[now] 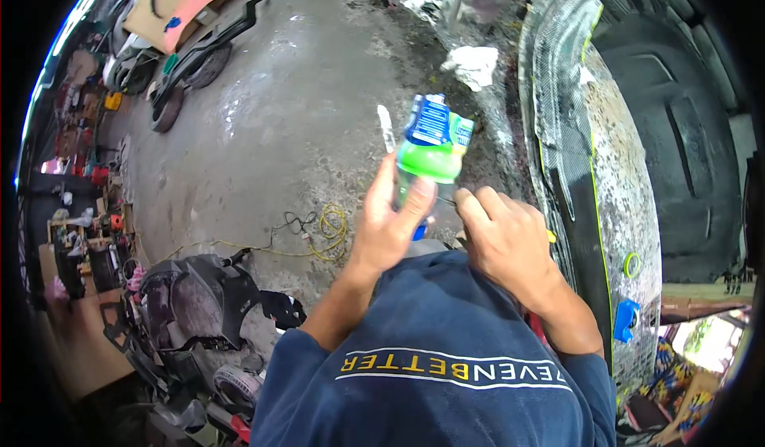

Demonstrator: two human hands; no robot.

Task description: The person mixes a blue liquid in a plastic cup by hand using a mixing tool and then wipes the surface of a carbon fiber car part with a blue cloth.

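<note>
In front of my chest, my left hand (389, 222) is closed around a plastic bottle (430, 158) with a bright green band, a blue and green label, and a clearer part beneath. A small blue piece (420, 231) shows just under that hand. My right hand (510, 236) is closed in a pinch on a thin dark rod-like thing (448, 201) that reaches to the bottle's side. Its kind is hidden by the fingers. A narrow white piece (386, 122) shows beyond my left fingertips; whether I hold it cannot be told.
A long woven-patterned dark panel (558, 112) lies along a speckled surface (625, 152) at my right, with a green tape ring (632, 265) and blue dispenser (626, 320). A yellow cord (328, 236) coils on the floor. Black vehicle parts (195, 303) sit lower left; crumpled white cloth (472, 66) lies ahead.
</note>
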